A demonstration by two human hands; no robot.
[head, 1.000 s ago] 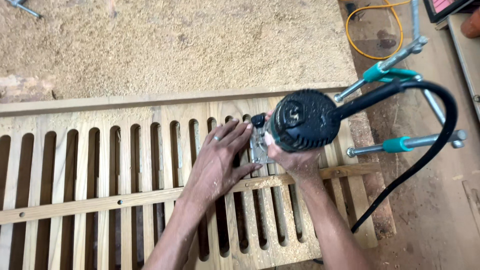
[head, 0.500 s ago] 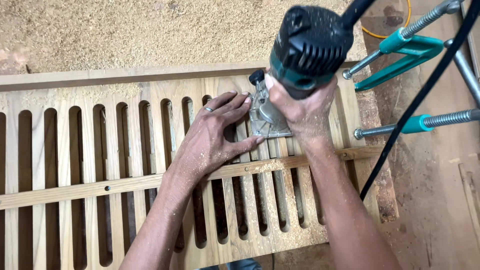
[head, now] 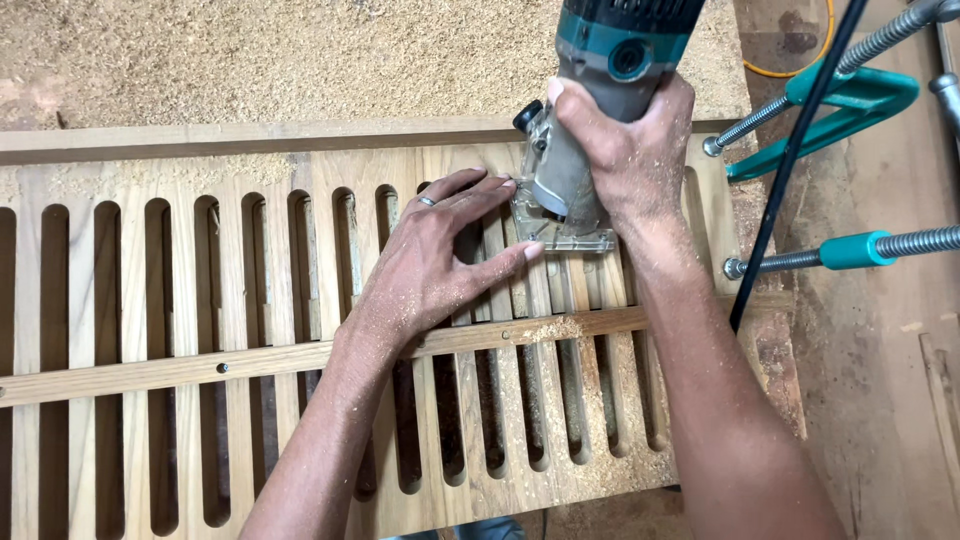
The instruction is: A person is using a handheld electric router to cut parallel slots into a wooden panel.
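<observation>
Router (head: 600, 90) now higher in view, right hand (head: 625, 150) clenched around it, left hand (head: 440, 260) flat, released, on slatted panel (head: 250, 290).

The left hand (head: 440, 265) is laid flat, palm down, fingers spread and pointed toward two o'clock; a ring is worn on one finger. The right hand (head: 625, 150) is closed in a grip, knuckles turned toward twelve o'clock. Both forearms are extended from six o'clock and dusted with fine particles.
</observation>
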